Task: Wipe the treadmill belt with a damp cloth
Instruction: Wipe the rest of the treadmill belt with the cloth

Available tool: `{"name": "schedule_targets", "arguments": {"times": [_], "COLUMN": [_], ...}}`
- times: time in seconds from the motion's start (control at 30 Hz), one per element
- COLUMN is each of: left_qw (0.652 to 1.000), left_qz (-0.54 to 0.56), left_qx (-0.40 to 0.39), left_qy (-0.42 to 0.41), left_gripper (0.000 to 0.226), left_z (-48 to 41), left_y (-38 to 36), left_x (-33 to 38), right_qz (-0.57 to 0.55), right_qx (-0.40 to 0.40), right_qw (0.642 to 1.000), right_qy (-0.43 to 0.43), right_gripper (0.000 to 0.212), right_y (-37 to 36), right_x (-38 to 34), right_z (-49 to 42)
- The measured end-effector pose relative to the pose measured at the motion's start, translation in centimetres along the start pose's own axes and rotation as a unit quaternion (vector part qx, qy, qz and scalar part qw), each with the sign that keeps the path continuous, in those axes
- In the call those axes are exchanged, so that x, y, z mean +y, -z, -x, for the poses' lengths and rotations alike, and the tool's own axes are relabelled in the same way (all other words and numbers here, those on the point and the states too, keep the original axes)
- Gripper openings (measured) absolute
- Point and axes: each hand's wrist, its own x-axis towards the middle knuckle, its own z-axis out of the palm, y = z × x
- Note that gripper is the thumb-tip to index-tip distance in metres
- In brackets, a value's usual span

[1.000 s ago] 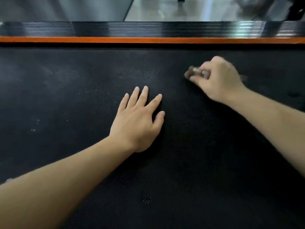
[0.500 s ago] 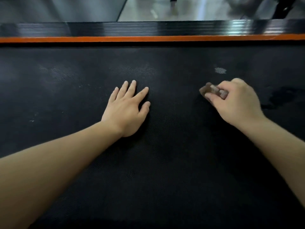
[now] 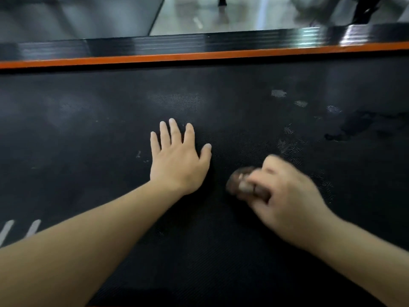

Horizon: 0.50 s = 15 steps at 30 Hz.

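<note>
The black textured treadmill belt [image 3: 110,129] fills most of the head view. My left hand [image 3: 178,160] lies flat on it, palm down, fingers spread, holding nothing. Just to its right, my right hand [image 3: 285,196] is closed around a small bunched brown cloth [image 3: 240,181], which presses on the belt and sticks out past my fingers; this hand is motion-blurred. Pale dusty patches [image 3: 290,148] and a dark wet streak [image 3: 358,125] mark the belt at the right.
An orange stripe [image 3: 199,56] and a glossy black side rail [image 3: 199,43] run along the belt's far edge. Beyond them lies a grey floor [image 3: 221,16]. Two pale marks [image 3: 20,231] show on the belt at the lower left.
My right hand has dragged the cloth toward me and leftward across the belt, from near the far edge to beside my left hand. My left hand stays flat on the belt.
</note>
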Motion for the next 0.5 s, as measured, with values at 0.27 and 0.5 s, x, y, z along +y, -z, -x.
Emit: {"name": "schedule_targets", "arguments": {"times": [0.27, 0.5], "left_qw": [0.997, 0.996], "left_qz": [-0.017, 0.005], "left_qx": [0.039, 0.030], "left_qy": [-0.065, -0.081], "left_gripper": [0.071, 0.072], "left_z": [-0.2, -0.4], "left_y": [-0.2, -0.4], "left_x": [-0.3, -0.4], "right_qz": [0.073, 0.065], "right_qx": [0.104, 0.050], "right_qw": [0.979, 0.996], "right_qy": [-0.159, -0.030], "right_gripper": [0.038, 0.038], "right_y": [1.8, 1.5], "right_x": [7.4, 8.6], "right_z": [-4.5, -7.2]}}
